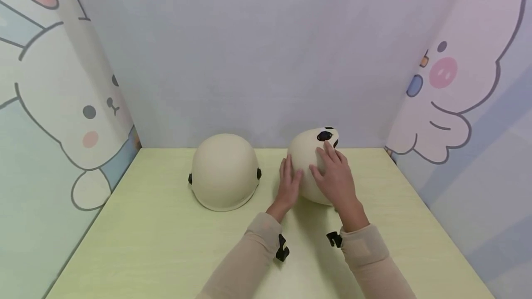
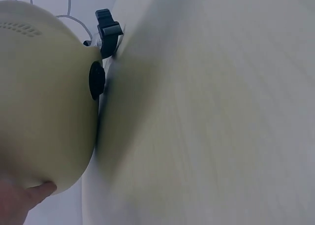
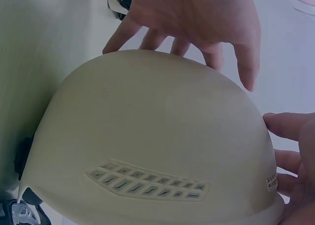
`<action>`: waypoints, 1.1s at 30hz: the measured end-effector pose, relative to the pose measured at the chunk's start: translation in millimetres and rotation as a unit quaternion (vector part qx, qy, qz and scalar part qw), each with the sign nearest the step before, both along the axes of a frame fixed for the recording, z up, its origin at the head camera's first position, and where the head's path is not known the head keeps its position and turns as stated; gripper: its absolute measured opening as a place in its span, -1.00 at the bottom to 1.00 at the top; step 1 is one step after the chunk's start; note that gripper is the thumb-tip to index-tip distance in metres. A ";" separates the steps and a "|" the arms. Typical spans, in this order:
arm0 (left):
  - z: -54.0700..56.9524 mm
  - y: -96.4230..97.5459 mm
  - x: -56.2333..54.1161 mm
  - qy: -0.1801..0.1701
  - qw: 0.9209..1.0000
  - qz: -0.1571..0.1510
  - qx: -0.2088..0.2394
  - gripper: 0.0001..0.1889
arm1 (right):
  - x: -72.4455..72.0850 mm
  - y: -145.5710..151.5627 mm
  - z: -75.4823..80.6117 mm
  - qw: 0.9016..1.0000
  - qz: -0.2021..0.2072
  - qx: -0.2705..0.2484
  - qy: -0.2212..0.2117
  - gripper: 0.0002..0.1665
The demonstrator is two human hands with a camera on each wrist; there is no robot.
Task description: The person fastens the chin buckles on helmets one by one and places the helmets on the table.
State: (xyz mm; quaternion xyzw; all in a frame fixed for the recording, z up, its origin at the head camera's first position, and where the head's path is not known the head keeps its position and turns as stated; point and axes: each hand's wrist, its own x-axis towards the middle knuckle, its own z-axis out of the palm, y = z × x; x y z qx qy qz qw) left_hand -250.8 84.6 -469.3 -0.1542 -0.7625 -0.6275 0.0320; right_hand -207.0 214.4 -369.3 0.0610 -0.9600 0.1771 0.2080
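Fingers (image 1: 331, 153) of the left hand (image 1: 287, 190) and right hand (image 1: 337, 182), spread rather than clamped, touch a tilted cream hard-shell helmet (image 1: 305, 153), three o'clock from a second cream domed helmet (image 1: 224, 170) on the pale yellow-green tabletop (image 1: 166, 243); uneven pressure could roll the former.

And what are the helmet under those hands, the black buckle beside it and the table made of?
The helmet: probably hard plastic, matte, since its smooth shell shows only soft shading. The black buckle: likely moulded plastic, with crisp edges and slight sheen. The table: wood or laminate, fairly matte; faint grain streaks fit either.
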 end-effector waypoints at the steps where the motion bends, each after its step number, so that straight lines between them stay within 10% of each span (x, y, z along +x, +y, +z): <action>1: 1.2 -1.4 -1.7 0.002 1.000 -0.003 -0.003 -0.29 | 0.3 0.0 -0.4 1.000 0.003 -0.006 0.000 -0.33; 23: 30.9 -18.2 -7.5 0.052 0.992 -0.022 -0.109 -0.28 | 23.3 10.4 7.2 0.995 0.022 -0.099 -0.023 -0.33; 33: 56.2 -17.4 0.0 0.125 0.971 -0.009 -0.202 -0.14 | 26.6 32.7 -4.1 0.990 0.001 -0.140 -0.030 -0.32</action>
